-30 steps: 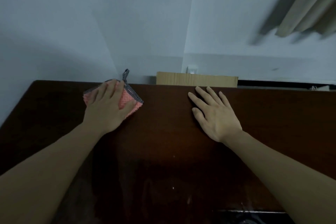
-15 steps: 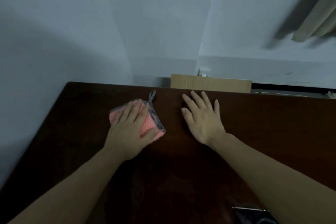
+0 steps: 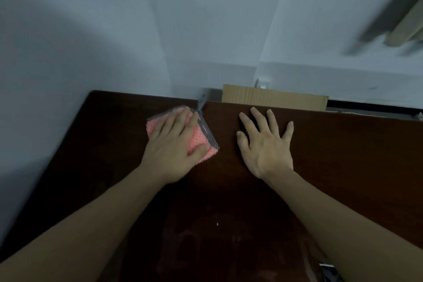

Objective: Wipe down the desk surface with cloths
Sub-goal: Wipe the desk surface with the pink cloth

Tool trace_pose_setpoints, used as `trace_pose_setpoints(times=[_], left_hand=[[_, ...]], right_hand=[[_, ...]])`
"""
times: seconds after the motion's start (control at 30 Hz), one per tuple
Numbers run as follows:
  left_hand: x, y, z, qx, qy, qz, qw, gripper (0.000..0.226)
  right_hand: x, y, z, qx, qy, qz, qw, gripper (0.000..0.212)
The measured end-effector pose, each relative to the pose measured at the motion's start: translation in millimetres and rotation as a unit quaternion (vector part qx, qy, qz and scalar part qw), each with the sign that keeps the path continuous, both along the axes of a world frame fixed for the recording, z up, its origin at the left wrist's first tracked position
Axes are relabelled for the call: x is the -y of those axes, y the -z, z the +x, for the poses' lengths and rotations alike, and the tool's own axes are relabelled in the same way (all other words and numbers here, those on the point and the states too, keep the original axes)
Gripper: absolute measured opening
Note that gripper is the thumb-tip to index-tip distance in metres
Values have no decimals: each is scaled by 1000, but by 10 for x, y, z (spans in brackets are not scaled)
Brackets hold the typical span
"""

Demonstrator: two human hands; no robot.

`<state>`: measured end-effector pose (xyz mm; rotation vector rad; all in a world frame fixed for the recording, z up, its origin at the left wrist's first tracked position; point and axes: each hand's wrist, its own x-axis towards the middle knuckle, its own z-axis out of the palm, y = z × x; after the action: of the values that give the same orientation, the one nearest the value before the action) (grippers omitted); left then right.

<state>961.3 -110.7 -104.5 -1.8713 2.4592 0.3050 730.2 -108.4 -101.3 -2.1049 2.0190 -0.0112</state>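
Head view: left hand (image 3: 170,144) presses flat, fingers straight, on a pink cloth (image 3: 198,138) near the far edge of the dark desk (image 3: 343,155). Right hand (image 3: 266,146) rests open just beside, palm down, holding nothing. Wiping well likely means even pressure and overlapping strokes toward the unwiped near side.

Dim, bluish cast w/ low contrast. Dark brown glossy wooden desk (image 3: 343,155) shows faint sheen near bottom centre. Soft shadow across pale wall (image 3: 68,30) at left. Motion blur top right; wide-angle bending at edges.
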Motion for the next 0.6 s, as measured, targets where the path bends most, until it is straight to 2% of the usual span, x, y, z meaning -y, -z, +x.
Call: trace_pose_setpoints(times=[0.17, 0.33, 0.43, 0.6], left_hand=[[-138, -18, 258, 5, 77, 5, 997, 88], [385, -37, 234, 25, 9, 10, 1000, 97], [631, -31, 154, 22, -38, 1, 999, 88], [452, -49, 91, 4, -48, 5, 999, 86]], right_hand=[[-3, 4, 11, -2, 7, -6, 1000, 59], [7, -8, 18, -5, 11, -7, 1000, 58], [1, -4, 21, -4, 10, -16, 1000, 58], [0, 12, 31, 2, 13, -19, 1000, 57]])
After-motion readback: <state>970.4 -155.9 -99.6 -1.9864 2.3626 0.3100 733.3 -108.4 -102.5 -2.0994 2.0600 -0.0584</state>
